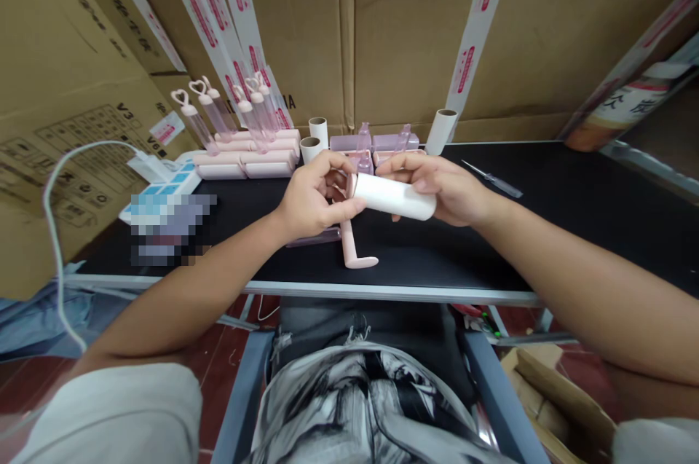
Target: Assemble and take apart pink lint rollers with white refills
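Observation:
A white tube (pixel 394 197) lies nearly level between my hands above the black table. My right hand (pixel 445 187) is wrapped round its right end. At its left end, my left hand (pixel 320 194) grips a pink piece (pixel 351 186), with the thumb against the tube's rim. Below hangs or lies a pink L-shaped handle (pixel 354 249); whether it joins the pink piece is partly hidden by the fingers. Beside that handle a clear purple tube (pixel 315 237) rests on the table. Pink and purple parts (pixel 364 151) stand just behind my hands.
Pink cylinders (pixel 245 162) with clear heart-topped tubes (pixel 201 122) stand back left. White tubes (pixel 441 132) stand behind. A screwdriver (pixel 494 180) lies right on the black table (pixel 579 231). A power strip (pixel 164 191) is at left, a bottle (pixel 625 111) far right.

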Demonstrator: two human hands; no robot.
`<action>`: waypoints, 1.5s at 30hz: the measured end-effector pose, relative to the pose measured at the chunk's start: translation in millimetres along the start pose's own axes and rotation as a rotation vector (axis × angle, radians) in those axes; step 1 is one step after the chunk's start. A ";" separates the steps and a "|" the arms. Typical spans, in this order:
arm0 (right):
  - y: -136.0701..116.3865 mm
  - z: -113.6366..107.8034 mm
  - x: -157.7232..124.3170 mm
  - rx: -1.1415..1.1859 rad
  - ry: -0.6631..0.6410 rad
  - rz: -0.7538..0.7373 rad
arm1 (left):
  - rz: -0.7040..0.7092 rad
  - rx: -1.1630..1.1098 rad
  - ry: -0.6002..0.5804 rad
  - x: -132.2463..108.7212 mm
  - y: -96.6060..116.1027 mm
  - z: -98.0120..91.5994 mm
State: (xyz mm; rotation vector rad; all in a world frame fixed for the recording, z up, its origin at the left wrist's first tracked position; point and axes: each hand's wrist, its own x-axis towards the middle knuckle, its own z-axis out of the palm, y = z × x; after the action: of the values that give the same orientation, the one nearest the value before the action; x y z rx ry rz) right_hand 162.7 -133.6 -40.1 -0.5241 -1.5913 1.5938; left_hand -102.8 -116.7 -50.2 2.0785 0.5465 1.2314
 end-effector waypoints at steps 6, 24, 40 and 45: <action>-13.8 1.9 -5.3 0.108 0.027 -0.023 | -0.020 -0.090 0.157 9.2 -2.9 -10.7; -11.0 0.8 -6.4 -0.005 0.139 -0.091 | -0.067 -0.084 0.139 9.2 -3.6 -12.9; -20.9 -14.8 -2.2 -0.334 0.407 -0.151 | 0.012 -0.009 0.254 14.7 -11.1 -26.1; -25.2 -32.9 -6.0 -1.105 0.283 0.026 | 0.009 -0.035 0.308 17.7 -15.1 -30.2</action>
State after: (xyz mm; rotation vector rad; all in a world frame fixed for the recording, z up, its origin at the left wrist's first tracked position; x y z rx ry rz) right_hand 197.7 -120.5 -21.3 -1.2632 -2.1254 0.4721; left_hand -121.4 -85.1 -39.7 1.8749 0.6482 1.5670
